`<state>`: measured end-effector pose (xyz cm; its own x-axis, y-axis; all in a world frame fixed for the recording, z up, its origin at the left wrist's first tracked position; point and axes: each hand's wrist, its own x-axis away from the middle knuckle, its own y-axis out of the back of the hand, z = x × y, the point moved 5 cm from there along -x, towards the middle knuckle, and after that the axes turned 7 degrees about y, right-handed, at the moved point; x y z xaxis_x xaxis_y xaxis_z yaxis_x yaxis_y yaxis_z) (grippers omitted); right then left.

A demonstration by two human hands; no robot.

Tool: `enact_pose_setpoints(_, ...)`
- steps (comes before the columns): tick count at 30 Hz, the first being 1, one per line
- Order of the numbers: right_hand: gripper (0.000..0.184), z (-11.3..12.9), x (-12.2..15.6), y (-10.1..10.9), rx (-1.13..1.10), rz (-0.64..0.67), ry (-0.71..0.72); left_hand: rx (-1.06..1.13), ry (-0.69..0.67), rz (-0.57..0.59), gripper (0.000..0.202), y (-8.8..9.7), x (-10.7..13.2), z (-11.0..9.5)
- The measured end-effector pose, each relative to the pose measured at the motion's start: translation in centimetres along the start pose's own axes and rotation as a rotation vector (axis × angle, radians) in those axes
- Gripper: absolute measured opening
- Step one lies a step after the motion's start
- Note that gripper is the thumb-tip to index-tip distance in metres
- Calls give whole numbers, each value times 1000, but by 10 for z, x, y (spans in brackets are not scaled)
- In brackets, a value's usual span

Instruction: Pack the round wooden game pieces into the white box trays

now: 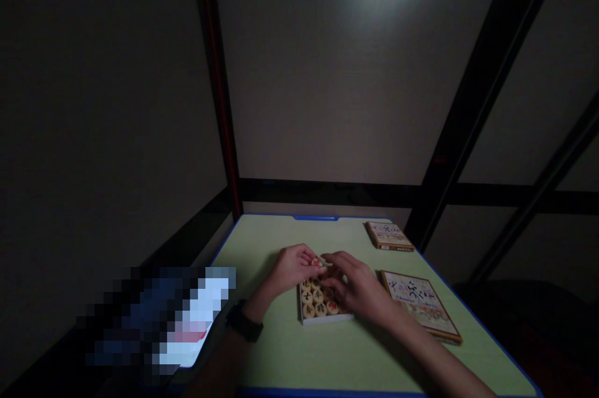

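Observation:
My left hand (294,268) is closed over the far left part of a shallow white box (328,319), pinching a round Chinese chess piece (316,262) with a red character. My right hand (356,286) curls over the box's right side, its fingertips close to the left hand's. A small pale strip (325,262) shows between the two hands; what it is I cannot make out. Rows of round wooden chess pieces (319,296), marked in black and red, lie in the box. My right hand hides the others.
A box lid with Chinese writing (418,301) lies right of my right forearm. A similar closed box (389,236) sits at the far right of the pale green, blue-edged table (271,348). A bright, pixelated screen (196,317) is at the left edge. Walls stand behind and left.

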<state>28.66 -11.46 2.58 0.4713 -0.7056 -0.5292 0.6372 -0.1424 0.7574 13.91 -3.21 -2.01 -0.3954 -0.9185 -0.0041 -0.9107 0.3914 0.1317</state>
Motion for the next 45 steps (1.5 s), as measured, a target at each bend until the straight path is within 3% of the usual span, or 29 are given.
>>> enact_pose_setpoints(5,24,-2,1,-17,175,6,26,-75,43,12,32,-15,5,3)
enact_pose_setpoints(9,20,0,10,-9,47,-52,14,-49,70,85,37,-18,7,0)
enact_pose_setpoints(13,23,-3,24,3,-68,-55,-53,-109,2,91,33,-15,7,-6)
enact_pose_setpoints(15,26,-4,33,5,-78,-16,-39,-173,-42,54,27,-10,6,-8)
enact_pose_setpoints(21,33,-11,54,7,23,31,6,-546,-117,-209,18,9,5,-12)
enact_pose_setpoints(26,26,-11,56,3,-55,97,22,-766,-180,-277,17,11,6,-15)
enact_pose_setpoints(34,18,-9,53,8,-53,115,-40,-779,-166,-243,20,10,5,-13)
enact_pose_setpoints(41,22,-6,52,4,-45,111,-35,-886,-113,-163,24,9,6,-3)
enact_pose_setpoints(45,25,-23,59,34,-40,87,-106,-841,-138,-74,26,5,5,2)
